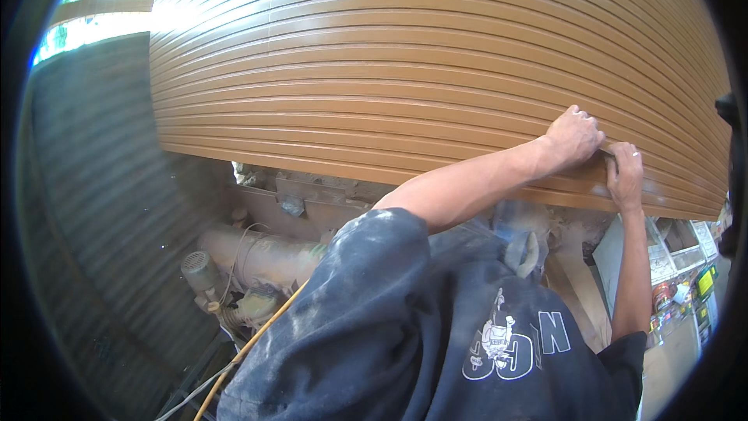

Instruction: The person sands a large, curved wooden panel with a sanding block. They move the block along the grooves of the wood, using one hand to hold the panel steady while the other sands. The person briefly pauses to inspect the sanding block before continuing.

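A large brown panel with many parallel grooves (374, 54) spans the upper view. Both my hands work against it, close together toward the right and near its lower edge. My left hand (575, 137) is closed, knuckles up, pressed to the grooved face. Just right of it and slightly lower, my right hand (625, 175) has its fingers bent together and pinched. A small, thin, dark edge shows between the two hands; what it is, I cannot make out. Whitish smudges mark the panel beside my right hand.
A dusty tank-shaped machine with a motor (257, 253) sits below the panel at left, near a corrugated wall (93, 187). A yellow hose (257, 337) runs past my left sleeve. At right stands a pale cabinet-like frame (662, 257) with colourful small items (678, 296).
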The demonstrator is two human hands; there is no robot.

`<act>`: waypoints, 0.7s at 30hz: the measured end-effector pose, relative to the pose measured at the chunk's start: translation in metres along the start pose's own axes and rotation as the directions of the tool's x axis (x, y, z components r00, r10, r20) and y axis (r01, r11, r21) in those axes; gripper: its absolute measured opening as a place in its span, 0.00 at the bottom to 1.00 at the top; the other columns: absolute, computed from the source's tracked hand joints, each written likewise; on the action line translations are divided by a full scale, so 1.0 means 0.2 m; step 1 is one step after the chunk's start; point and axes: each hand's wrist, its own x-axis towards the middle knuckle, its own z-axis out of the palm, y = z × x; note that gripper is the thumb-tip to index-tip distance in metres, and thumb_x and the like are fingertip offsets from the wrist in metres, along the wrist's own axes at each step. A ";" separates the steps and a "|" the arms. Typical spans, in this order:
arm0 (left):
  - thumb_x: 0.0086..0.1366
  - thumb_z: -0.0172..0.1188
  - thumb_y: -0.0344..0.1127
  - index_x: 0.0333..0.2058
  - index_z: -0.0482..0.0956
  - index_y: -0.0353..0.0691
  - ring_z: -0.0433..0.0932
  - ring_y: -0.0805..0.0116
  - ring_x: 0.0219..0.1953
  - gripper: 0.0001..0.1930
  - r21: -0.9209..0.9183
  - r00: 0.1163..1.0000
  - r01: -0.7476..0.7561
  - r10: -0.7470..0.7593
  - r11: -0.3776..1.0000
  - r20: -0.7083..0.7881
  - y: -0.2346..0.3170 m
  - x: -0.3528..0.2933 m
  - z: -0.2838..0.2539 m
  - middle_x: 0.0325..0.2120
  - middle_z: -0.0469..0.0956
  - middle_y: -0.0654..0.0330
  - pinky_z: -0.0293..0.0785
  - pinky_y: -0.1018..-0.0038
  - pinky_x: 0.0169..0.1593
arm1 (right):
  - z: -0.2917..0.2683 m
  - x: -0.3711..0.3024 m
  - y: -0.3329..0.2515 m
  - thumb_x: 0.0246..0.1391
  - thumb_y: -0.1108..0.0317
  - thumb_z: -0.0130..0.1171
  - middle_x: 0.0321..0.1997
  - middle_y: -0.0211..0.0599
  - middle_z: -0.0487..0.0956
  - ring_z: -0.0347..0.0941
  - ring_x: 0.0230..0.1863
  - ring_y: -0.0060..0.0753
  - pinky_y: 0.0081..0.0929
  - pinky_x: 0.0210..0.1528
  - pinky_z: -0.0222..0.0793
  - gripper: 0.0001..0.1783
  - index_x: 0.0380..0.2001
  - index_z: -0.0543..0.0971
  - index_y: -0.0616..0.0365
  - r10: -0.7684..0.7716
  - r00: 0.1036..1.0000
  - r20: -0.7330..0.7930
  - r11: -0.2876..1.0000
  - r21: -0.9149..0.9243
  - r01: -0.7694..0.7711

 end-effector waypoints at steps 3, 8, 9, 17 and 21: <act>0.68 0.59 0.38 0.39 0.87 0.48 0.86 0.56 0.50 0.08 0.023 0.998 0.000 0.001 1.000 -0.055 -0.07 -0.14 -0.06 0.39 0.85 0.56 0.77 0.58 0.57 | 0.03 0.06 -0.10 0.56 0.77 0.65 0.41 0.45 0.80 0.77 0.46 0.54 0.47 0.50 0.71 0.09 0.40 0.80 0.59 -0.069 0.997 -0.041 0.991 0.109 0.073; 0.58 0.68 0.40 0.43 0.85 0.51 0.84 0.57 0.51 0.13 0.107 0.983 0.029 -0.009 0.994 -0.182 -0.51 -0.85 -0.42 0.40 0.83 0.61 0.78 0.57 0.56 | 0.35 0.36 -0.66 0.51 0.77 0.68 0.40 0.44 0.82 0.80 0.45 0.53 0.47 0.50 0.75 0.12 0.40 0.82 0.57 -0.228 0.968 -0.108 0.930 0.272 0.249; 0.57 0.69 0.39 0.41 0.85 0.50 0.83 0.56 0.48 0.12 0.126 0.973 0.043 -0.013 0.991 -0.229 -0.60 -1.04 -0.53 0.37 0.83 0.61 0.79 0.57 0.52 | 0.43 0.46 -0.83 0.50 0.77 0.68 0.42 0.44 0.84 0.81 0.46 0.52 0.47 0.51 0.76 0.13 0.41 0.83 0.56 -0.256 0.958 -0.132 0.908 0.308 0.285; 0.53 0.69 0.27 0.34 0.83 0.40 0.81 0.52 0.45 0.09 0.246 0.818 0.572 -0.524 0.783 -0.236 -1.18 -2.26 -1.39 0.35 0.83 0.57 0.75 0.56 0.52 | 0.83 1.29 -2.42 0.59 0.66 0.58 0.33 0.43 0.84 0.85 0.40 0.45 0.43 0.44 0.81 0.08 0.30 0.84 0.56 -0.412 0.890 -0.196 0.830 0.322 0.456; 0.52 0.68 0.26 0.33 0.84 0.41 0.81 0.54 0.42 0.08 0.189 0.835 0.542 -0.501 0.819 -0.227 -1.20 -2.31 -1.38 0.32 0.82 0.58 0.74 0.60 0.52 | 0.89 1.28 -2.47 0.62 0.66 0.57 0.37 0.46 0.85 0.85 0.43 0.49 0.46 0.50 0.80 0.09 0.34 0.83 0.58 -0.390 0.895 -0.219 0.843 0.306 0.442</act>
